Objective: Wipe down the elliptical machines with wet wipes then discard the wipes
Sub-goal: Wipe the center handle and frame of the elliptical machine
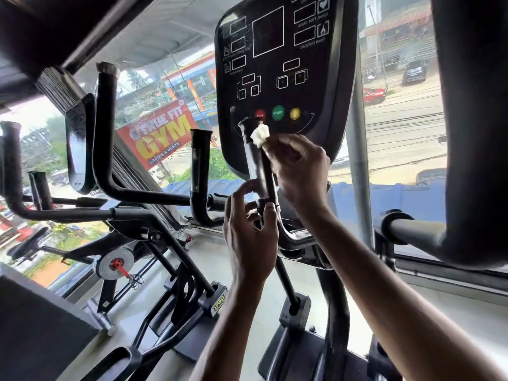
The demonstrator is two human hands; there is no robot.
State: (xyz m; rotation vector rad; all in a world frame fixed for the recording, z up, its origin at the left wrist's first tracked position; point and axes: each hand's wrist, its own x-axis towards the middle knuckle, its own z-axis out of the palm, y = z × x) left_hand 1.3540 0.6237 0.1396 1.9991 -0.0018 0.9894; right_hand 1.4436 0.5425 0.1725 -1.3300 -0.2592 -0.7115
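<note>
While the left hand clamps the lower handle steady, the right hand pinches a bunched wipe against the handle's top, below the console. Soft, light and damp, the wipe likely handles best wadded between fingertips.

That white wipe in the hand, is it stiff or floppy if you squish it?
Probably floppy: the wipe is crumpled into a soft wad in the right hand. It looks light, pinched by the fingers alone. Being wet, it would likely slide easily along the smooth black handlebar.
</note>
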